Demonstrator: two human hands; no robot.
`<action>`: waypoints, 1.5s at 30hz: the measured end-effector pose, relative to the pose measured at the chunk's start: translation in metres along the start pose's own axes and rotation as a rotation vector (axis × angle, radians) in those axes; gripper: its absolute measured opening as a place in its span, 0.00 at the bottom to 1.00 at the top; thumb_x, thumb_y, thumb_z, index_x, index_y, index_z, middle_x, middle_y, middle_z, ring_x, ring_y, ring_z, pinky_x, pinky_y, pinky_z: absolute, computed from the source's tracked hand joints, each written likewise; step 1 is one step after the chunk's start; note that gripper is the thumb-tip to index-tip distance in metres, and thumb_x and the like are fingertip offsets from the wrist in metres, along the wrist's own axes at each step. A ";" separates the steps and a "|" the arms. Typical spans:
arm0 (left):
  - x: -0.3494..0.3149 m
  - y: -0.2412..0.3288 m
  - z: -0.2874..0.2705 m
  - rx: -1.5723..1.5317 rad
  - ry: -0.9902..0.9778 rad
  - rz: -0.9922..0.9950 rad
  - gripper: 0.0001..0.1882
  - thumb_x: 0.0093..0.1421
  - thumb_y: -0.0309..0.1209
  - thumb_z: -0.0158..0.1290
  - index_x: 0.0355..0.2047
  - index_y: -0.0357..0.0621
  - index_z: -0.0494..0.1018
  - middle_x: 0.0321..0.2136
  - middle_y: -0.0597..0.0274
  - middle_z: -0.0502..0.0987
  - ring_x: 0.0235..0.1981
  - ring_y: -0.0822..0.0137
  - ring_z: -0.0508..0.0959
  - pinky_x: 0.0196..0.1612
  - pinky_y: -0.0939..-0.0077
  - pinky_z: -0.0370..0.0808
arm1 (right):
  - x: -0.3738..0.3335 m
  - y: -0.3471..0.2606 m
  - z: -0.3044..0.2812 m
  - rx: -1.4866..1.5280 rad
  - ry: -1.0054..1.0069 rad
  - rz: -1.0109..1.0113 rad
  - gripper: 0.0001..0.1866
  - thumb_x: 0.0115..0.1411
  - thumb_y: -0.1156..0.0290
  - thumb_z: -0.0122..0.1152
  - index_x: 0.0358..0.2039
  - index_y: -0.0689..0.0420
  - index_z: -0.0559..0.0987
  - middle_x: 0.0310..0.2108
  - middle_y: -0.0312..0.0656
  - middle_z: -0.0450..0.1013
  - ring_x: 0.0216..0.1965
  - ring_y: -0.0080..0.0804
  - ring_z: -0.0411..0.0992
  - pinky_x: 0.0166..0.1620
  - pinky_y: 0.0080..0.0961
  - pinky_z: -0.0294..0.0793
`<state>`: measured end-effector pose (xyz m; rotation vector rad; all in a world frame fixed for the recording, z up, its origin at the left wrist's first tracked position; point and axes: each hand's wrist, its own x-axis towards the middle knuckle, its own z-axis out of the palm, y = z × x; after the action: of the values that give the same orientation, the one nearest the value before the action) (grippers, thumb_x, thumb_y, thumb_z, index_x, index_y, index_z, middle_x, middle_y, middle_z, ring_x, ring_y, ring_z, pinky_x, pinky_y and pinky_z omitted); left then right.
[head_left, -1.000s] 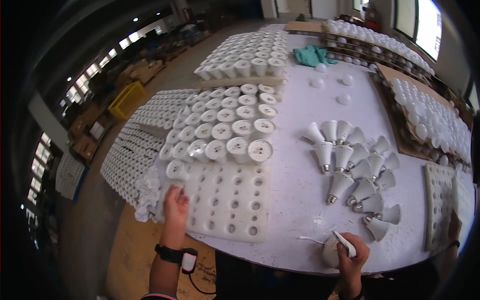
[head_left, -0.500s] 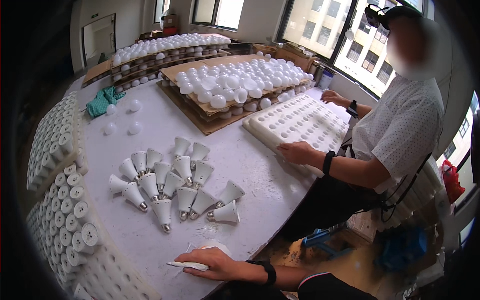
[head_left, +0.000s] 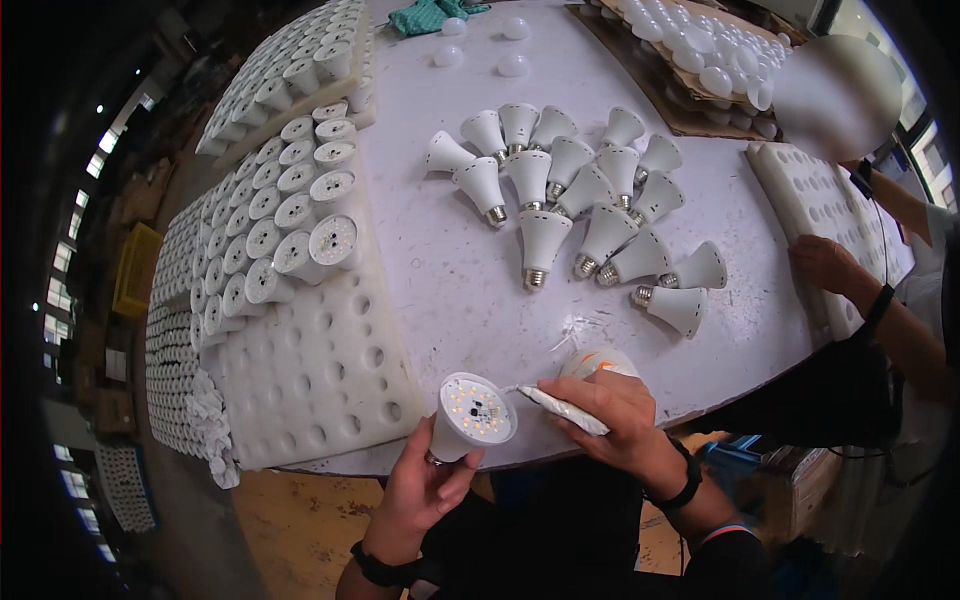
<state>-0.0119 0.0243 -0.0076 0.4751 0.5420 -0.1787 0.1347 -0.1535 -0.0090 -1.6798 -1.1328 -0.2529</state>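
Observation:
An LED bulb body (head_left: pixel 478 412) without its dome is gripped by my left hand (head_left: pixel 415 495) at the table's near edge, its round board of yellow LEDs tilted upward. My right hand (head_left: pixel 622 425) pinches a slim white wrapped tool (head_left: pixel 565 408). The tool's thin tip reaches the right rim of the bulb body; whether it touches cannot be made out. Just beyond my right hand lies a rounded white item with orange marks (head_left: pixel 600 360), partly hidden. Several white bulb bodies (head_left: pixel 545 240) with screw bases lie in a cluster farther back on the table.
On the left, a white foam tray (head_left: pixel 340 375) with round holes carries upright bulb bodies (head_left: pixel 290 250) in its far part. Loose domes (head_left: pixel 513 66) and a green cloth (head_left: pixel 425 17) lie at the back. A co-worker's hand (head_left: pixel 825 262) rests on another foam tray (head_left: pixel 785 205) at right.
The view has swung left and down. My left hand has come into view with the bulb body in it. My right hand has risen from the table, bringing the white tool to the bulb's rim.

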 end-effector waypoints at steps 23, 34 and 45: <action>0.002 0.001 0.016 0.229 0.110 -0.068 0.24 0.61 0.47 0.32 0.39 0.36 0.64 0.16 0.55 0.70 0.06 0.73 0.64 0.06 0.85 0.60 | -0.005 0.001 0.007 -0.140 -0.084 -0.093 0.27 0.34 0.69 0.65 0.41 0.51 0.75 0.14 0.29 0.60 0.12 0.21 0.56 0.16 0.18 0.57; 0.001 0.001 0.008 0.289 0.067 0.151 0.21 0.60 0.41 0.36 0.42 0.34 0.61 0.27 0.50 0.72 0.21 0.66 0.74 0.19 0.77 0.72 | -0.005 0.002 0.003 -0.128 -0.123 -0.069 0.19 0.34 0.72 0.65 0.32 0.58 0.77 0.14 0.32 0.61 0.13 0.24 0.60 0.17 0.20 0.58; -0.003 0.005 0.012 0.345 0.021 0.360 0.16 0.52 0.20 0.44 0.43 0.33 0.64 0.46 0.45 0.63 0.44 0.55 0.70 0.45 0.60 0.72 | -0.007 0.001 0.003 -0.156 -0.210 -0.016 0.15 0.34 0.71 0.59 0.28 0.54 0.70 0.18 0.34 0.61 0.15 0.28 0.61 0.20 0.22 0.62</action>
<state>-0.0079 0.0232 0.0046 0.9021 0.4380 0.0807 0.1309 -0.1553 -0.0156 -1.8686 -1.3096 -0.1814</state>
